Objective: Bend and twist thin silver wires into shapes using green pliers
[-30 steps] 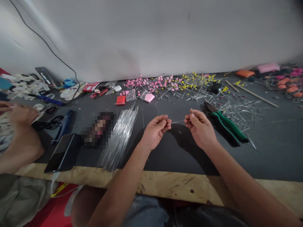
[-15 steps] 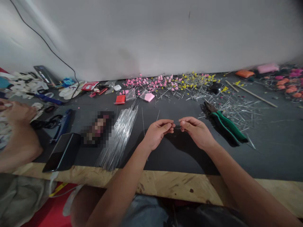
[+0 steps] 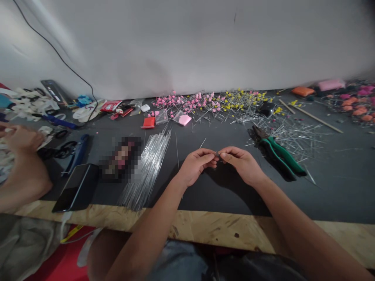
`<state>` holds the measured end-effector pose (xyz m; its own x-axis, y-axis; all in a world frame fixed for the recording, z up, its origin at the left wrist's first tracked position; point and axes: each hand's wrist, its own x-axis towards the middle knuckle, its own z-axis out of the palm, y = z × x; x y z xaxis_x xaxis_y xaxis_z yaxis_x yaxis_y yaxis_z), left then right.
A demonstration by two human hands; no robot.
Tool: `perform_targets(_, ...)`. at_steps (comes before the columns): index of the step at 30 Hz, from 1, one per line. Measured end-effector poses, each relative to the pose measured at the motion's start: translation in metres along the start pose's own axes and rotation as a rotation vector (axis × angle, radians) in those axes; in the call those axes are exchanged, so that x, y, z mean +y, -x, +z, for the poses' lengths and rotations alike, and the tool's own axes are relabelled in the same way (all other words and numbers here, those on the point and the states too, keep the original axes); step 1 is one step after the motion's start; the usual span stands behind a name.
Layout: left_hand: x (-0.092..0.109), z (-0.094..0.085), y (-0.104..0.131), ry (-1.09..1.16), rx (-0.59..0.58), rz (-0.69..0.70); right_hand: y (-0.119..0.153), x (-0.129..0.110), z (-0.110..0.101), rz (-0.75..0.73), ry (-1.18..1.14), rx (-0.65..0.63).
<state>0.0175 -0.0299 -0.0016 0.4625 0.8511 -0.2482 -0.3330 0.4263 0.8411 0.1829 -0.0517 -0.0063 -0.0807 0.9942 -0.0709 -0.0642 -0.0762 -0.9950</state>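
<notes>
My left hand (image 3: 195,166) is closed in a pinch above the dark tabletop, and a thin metal wire (image 3: 203,143) sticks up behind its fingers. My right hand (image 3: 241,162) meets it fingertip to fingertip, pinching the same wire; the fingers hide most of the bend between them. To the left lies a bundle of straight silvery wires (image 3: 149,168), with a single loose wire (image 3: 177,150) beside it. Green-and-black pliers (image 3: 278,156) rest to the right of my right hand, near a scatter of cut wires (image 3: 299,136).
Along the wall lie wires tipped with pink pieces (image 3: 202,100) and yellow pieces (image 3: 241,97). A red packet (image 3: 148,123), a phone (image 3: 76,187) and a wooden stick (image 3: 318,119) are on the table. Another person's hand (image 3: 23,138) works at far left.
My hands have come together, closing the small gap where a curved bit of wire showed. The wire end behind my left hand has swung to the right.
</notes>
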Motion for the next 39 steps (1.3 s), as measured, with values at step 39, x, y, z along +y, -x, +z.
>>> perform_targets(39,0.002,0.000,0.005,0.116,-0.138,-0.142,0.002,-0.010,0.008,0.130,-0.357,0.083)
